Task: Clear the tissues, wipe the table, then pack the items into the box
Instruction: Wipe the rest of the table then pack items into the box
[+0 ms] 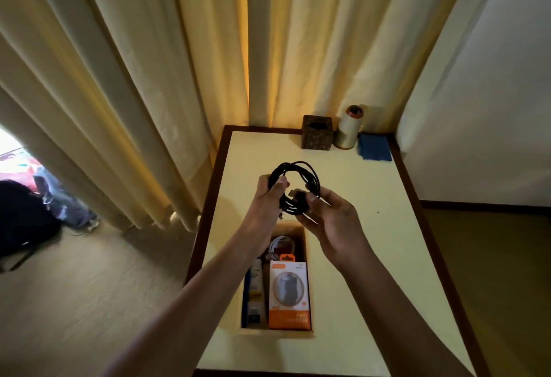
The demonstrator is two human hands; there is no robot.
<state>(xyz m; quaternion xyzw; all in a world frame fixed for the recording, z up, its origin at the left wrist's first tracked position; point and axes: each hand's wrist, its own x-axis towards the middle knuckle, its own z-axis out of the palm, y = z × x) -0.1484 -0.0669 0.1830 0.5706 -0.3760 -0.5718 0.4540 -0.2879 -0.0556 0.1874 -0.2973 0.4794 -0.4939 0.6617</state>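
A coiled black cable (313, 181) is held above the table (372, 227), its loop turned toward the camera and its slightly longer axis run from 12 to 6 o'clock. The 9 o'clock side is gripped by the left hand (265, 197), and the 4 o'clock side is pinched by the right hand (331, 218). The open box (301, 230) is seen at 6 o'clock of the coil.

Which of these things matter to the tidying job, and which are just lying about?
Job: cable, held by left hand and right hand; box; orange pack inside; blue cloth; tissue holder.
Lying about: spool, bag on the floor, curtain.
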